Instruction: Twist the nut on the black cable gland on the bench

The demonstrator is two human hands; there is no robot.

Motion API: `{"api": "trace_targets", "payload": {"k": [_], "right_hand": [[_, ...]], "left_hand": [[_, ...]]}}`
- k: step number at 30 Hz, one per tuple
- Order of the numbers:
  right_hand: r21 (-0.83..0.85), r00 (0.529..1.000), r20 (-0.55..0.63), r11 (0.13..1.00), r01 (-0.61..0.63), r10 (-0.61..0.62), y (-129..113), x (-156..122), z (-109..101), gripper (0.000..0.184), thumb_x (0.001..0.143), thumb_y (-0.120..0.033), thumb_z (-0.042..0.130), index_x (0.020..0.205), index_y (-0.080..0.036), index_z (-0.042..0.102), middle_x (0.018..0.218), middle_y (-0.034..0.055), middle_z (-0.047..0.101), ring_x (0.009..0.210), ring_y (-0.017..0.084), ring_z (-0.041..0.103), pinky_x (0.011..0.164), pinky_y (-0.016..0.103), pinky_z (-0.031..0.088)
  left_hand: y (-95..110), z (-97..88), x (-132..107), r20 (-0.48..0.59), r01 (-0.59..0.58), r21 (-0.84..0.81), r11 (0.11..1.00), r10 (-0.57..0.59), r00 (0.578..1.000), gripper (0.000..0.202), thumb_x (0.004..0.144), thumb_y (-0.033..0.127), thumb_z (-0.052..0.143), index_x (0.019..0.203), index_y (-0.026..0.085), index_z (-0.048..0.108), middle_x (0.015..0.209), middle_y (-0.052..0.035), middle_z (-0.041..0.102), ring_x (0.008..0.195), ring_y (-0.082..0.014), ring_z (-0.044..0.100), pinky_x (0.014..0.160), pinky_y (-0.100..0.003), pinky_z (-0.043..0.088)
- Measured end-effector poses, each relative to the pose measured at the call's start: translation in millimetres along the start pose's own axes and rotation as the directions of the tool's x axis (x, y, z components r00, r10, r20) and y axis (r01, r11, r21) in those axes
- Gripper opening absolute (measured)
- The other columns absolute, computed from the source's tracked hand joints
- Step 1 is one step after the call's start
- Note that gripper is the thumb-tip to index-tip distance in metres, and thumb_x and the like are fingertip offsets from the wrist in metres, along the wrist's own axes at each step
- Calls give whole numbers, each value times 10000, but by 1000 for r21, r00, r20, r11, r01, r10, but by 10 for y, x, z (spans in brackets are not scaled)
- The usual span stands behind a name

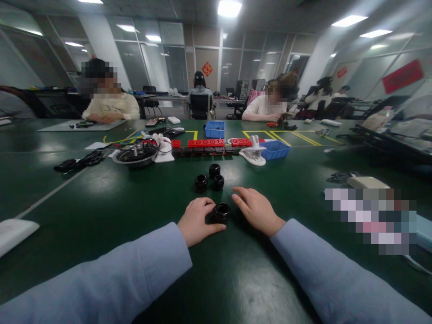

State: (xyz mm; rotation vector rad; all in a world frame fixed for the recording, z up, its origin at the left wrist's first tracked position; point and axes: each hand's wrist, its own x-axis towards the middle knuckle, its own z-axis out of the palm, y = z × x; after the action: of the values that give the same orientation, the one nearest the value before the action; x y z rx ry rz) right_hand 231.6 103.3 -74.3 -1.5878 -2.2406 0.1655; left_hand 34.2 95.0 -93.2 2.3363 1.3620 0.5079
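A glossy black round piece (222,212) with a hollow top, like a small wheel or ring, stands on the green table (162,202). My left hand (198,220) is curled about its left side, thumb in front and fingers behind. To the right, my right hand (258,209) is apart from the piece, palm down, with its fingers stretched out and nothing in them. Beyond my hands stand three similar black pieces: one at the left (201,183), one at the right (218,182) and one at the back (214,170).
Farther back are a metal bowl (137,155), white clips (254,153), red blocks (205,143) and blue bins (215,129). A white object (15,234) lies at left; a beige device (367,182) lies at right. Several people sit beyond.
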Motion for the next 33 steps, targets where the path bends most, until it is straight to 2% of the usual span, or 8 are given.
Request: {"api": "trace_targets", "payload": {"k": [4,8,13,33], "right_hand": [[40,994,-73,996,81,-78,-65,-57,-16,259,916,-288,501,1109,-129,568,882,54,588,857,187,530,756,287,405],[68,975,-124,979,191,-182,-165,-127,-30,330,862,-304,580,1128,-112,551,991,76,568,937,199,497,806,304,412],[120,955,-101,950,290,-279,-244,-169,3,275,820,-278,642,1042,-126,591,935,52,579,883,193,490,781,317,425],[137,964,-65,955,264,-257,-248,-164,22,259,828,-282,632,1035,-132,591,910,44,580,887,181,498,788,307,424]], "left_hand": [[-6,9,0,-7,-5,1,1000,5,1000,397,696,430,708,1005,193,630,1076,-59,525,1048,-246,454,954,-431,357],[-12,18,0,-17,-16,1,1000,16,1000,396,695,424,710,997,183,628,1070,-60,532,1034,-239,460,947,-422,363],[-4,11,4,-21,-26,-2,1000,26,999,332,699,403,708,950,198,638,1042,-48,543,1009,-232,473,927,-417,375],[-18,23,2,-33,-47,0,999,47,998,334,705,412,694,960,207,624,1044,-46,544,1008,-237,472,925,-426,376]]}}
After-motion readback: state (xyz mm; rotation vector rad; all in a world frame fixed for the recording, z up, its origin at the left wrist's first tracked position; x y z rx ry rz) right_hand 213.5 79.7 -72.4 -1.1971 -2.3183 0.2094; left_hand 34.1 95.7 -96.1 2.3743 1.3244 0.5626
